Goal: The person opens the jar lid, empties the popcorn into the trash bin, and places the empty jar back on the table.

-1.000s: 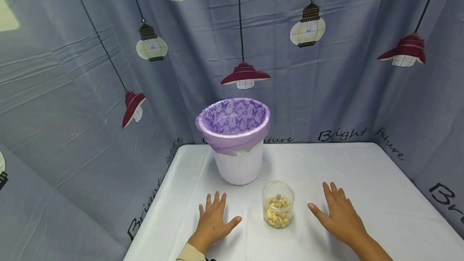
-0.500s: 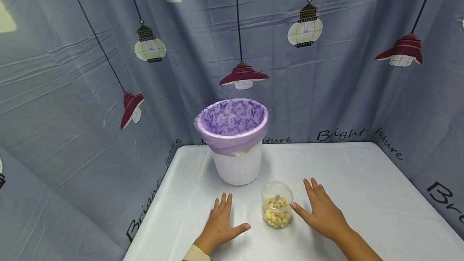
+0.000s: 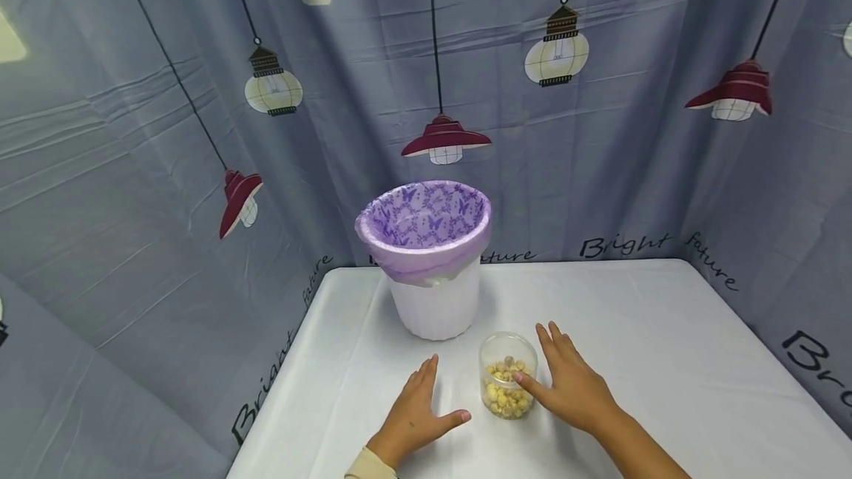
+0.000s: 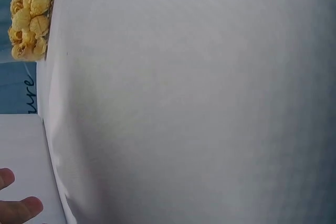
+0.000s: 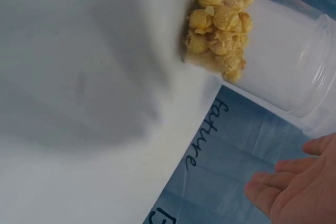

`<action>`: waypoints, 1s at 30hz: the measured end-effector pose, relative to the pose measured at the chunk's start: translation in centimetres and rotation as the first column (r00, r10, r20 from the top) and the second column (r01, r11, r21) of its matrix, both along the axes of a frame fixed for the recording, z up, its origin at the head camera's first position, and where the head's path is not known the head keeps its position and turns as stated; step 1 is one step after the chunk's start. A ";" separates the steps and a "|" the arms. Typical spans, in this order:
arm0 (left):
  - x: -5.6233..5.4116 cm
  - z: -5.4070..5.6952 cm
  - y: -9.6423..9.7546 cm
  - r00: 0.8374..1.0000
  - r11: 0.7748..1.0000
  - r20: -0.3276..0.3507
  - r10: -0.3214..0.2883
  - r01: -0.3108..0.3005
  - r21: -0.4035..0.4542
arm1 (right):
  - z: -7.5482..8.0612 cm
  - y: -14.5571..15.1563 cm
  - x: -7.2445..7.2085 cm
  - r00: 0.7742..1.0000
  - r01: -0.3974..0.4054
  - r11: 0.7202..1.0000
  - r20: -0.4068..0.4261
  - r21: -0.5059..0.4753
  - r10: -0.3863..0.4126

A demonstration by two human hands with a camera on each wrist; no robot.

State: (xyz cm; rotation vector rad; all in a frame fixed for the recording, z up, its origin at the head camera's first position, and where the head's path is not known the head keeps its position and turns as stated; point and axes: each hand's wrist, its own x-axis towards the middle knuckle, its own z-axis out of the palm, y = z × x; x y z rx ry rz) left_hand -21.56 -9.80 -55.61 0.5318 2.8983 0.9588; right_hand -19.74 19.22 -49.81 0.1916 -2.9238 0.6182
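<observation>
A clear round jar (image 3: 508, 361), partly filled with yellow popcorn (image 5: 223, 24), stands upright on the white table in the head view. My left hand (image 3: 416, 414) is to the left of the jar, fingers straight and thumb spread toward it, with a gap between. To the right, my right hand (image 3: 571, 388) is close beside the jar, fingers extended; its thumb overlaps the jar's wall in the head view. Neither hand holds anything. In the left wrist view the popcorn (image 4: 31, 17) shows at the upper left, with left fingertips (image 4: 32, 205) below.
A white bin (image 3: 435, 305) with a purple butterfly-patterned liner (image 3: 426, 261) folded over its rim stands behind the jar, toward the back left. The white table (image 3: 665, 346) ends at a grey-blue curtain (image 3: 599, 168) printed with lamps and lettering.
Both hands have moved inward toward the jar, the left one rightward and the right one leftward. The jar and the bin have stayed in place.
</observation>
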 end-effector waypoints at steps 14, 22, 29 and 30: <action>0.1 -0.1 0.3 1.000 1.000 -0.026 0.005 -0.005 -0.027 | 0.1 -0.8 -0.6 1.000 -0.026 0.999 -0.016 -0.028 0.025; 0.2 0.3 0.8 0.998 0.998 0.058 -0.012 0.009 0.059 | 0.0 -1.2 -0.7 1.000 -0.026 0.999 -0.015 -0.031 0.025; 0.1 0.1 1.0 0.999 0.998 0.029 -0.020 0.019 0.054 | 0.2 -1.6 -0.8 1.000 -0.022 0.999 -0.009 -0.034 0.021; 0.1 0.1 1.0 0.999 0.999 0.025 -0.021 0.020 0.050 | 0.2 -1.7 -0.7 1.000 -0.020 0.999 -0.005 -0.034 0.020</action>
